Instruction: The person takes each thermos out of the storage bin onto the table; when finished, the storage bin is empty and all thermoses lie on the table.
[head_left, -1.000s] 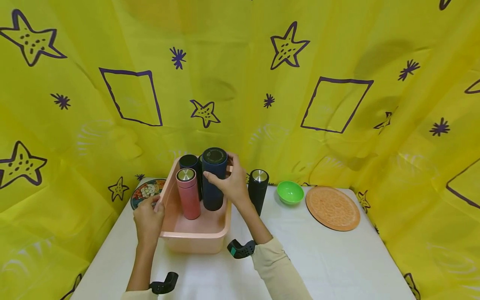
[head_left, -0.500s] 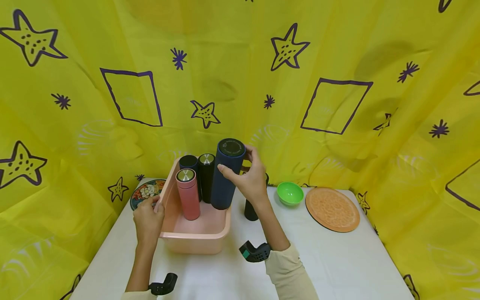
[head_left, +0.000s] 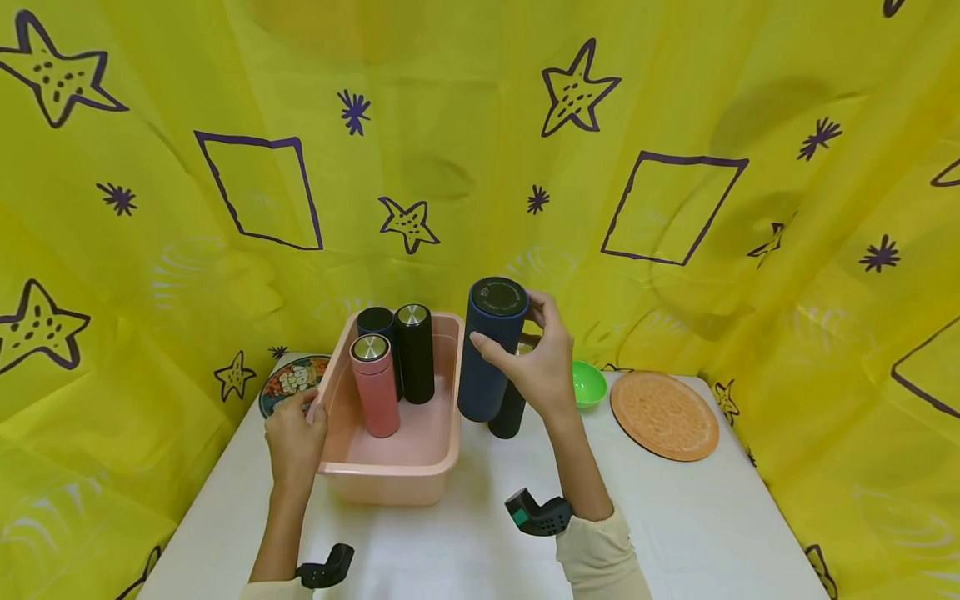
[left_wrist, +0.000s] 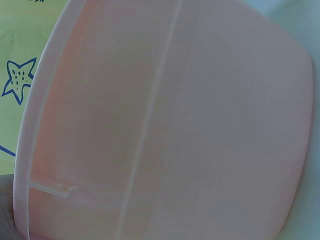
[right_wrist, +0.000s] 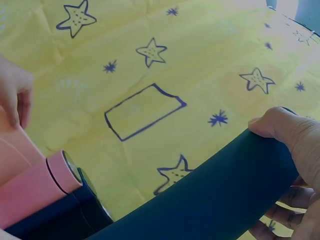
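My right hand (head_left: pixel 536 358) grips a tall dark blue flask (head_left: pixel 489 348) and holds it upright in the air just right of the pink tub (head_left: pixel 390 475). In the right wrist view the same dark blue flask (right_wrist: pixel 210 200) fills the lower frame under my fingers (right_wrist: pixel 280 125). Behind it on the table stands a black flask (head_left: pixel 507 412), mostly hidden. My left hand (head_left: pixel 295 437) holds the tub's left rim. Inside the tub stand a pink flask (head_left: pixel 375 385), a black flask (head_left: pixel 415 352) and a dark one (head_left: pixel 376 323) behind them. The left wrist view shows only the tub's wall (left_wrist: pixel 175 125).
A green bowl (head_left: pixel 588 383) and an orange round mat (head_left: pixel 664 415) lie on the white table (head_left: pixel 675 525) to the right. A patterned plate (head_left: pixel 288 379) sits behind the tub at the left. Yellow printed cloth (head_left: pixel 480 125) closes in the back and sides.
My right hand lifted the dark blue flask out of the tub and carried it rightwards past the rim. The black flask in the tub came into view. My left hand stayed put.
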